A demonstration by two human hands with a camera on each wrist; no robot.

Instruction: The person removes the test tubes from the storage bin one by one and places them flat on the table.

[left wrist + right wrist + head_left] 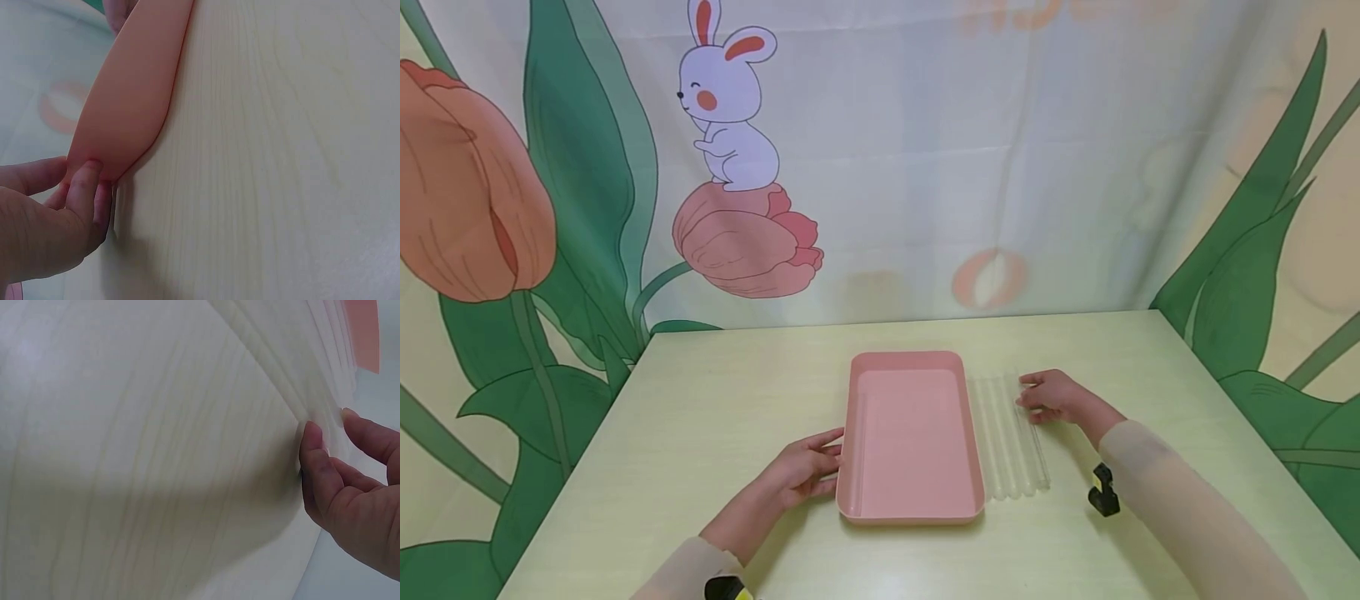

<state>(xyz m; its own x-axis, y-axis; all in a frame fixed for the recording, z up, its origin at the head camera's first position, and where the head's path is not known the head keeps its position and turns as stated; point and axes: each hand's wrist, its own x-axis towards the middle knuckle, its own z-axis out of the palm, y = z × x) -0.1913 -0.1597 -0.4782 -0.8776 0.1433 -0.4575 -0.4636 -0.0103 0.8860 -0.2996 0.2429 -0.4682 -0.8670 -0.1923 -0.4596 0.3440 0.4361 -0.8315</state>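
A shallow pink tray lies flat on the pale table in the head view. My left hand is at its left side, fingertips touching the outer wall; the left wrist view shows these fingertips on the wall near a corner. Right of the tray lie several clear tubes side by side, lengthwise, with rounded near ends. My right hand pinches the rightmost clear tube by its far end. In the right wrist view, thumb and fingers close around that end, which they partly hide.
The light wood-grain table runs back to a white curtain printed with a rabbit and tulips. Black wrist devices sit at both sleeves. Table surface extends left of the tray and right of the tubes.
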